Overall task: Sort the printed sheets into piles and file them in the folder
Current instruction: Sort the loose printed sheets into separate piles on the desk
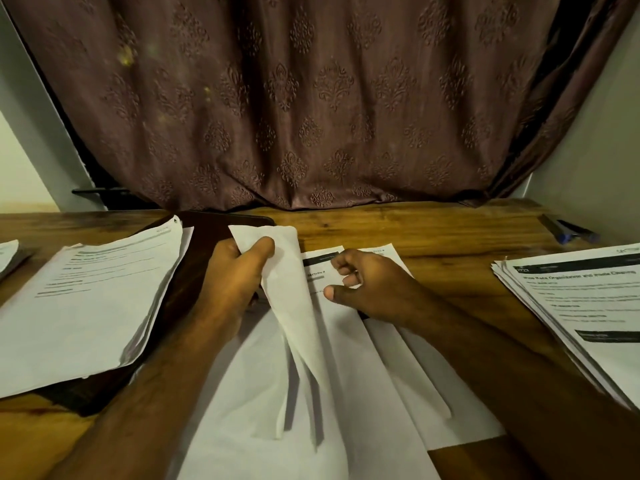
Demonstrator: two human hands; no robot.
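Wooden bench carries sorted piles outboard of both hands; dark folder lies under the left pile. Left hand grips lifted sheets; right hand, fingers loosely curled, touches the exposed page. Sorting continues: next, identify its heading and assign its pile.

The wooden bench carries several lots of paper. At its left lies a dark folder, with a pile of printed sheets on top of it (so not on the wood itself). Another small stack shows at the far left edge. In the middle, loose sheets are spread out. A right pile rests at the right, and a blue pen lies near the back corner.
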